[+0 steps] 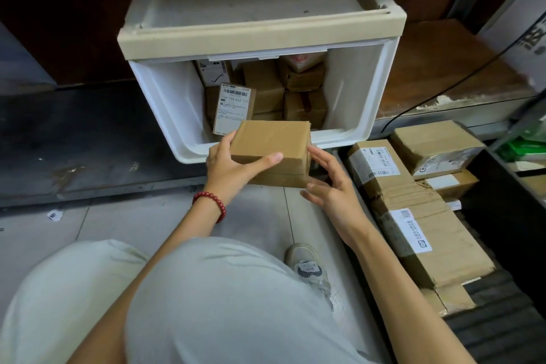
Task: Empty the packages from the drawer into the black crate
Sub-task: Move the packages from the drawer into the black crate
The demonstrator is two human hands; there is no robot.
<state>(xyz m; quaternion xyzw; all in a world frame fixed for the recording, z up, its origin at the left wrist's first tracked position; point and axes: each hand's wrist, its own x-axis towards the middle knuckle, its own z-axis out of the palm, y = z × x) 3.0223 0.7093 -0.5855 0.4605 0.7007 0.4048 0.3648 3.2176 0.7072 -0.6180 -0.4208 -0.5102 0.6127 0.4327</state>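
A plain brown cardboard package [271, 142] is held just in front of the open white drawer [165, 103]. My left hand [233, 165] grips its left side, thumb across the front edge. My right hand [331, 186] is at the package's right side with fingers spread, touching or nearly touching it. Several more brown packages [266, 89] lie in the back of the drawer, one bearing a white label [232, 108]. The black crate [502, 195] stands at the right and holds several labelled cardboard packages [422, 233].
The drawer sits in a beige cabinet frame [260, 29] on a low dark ledge [88, 139]. My knees and one shoe [307, 260] are on the tiled floor below. A black cable [443, 91] crosses a wooden board at the right. A scrap of label [54, 215] lies on the floor.
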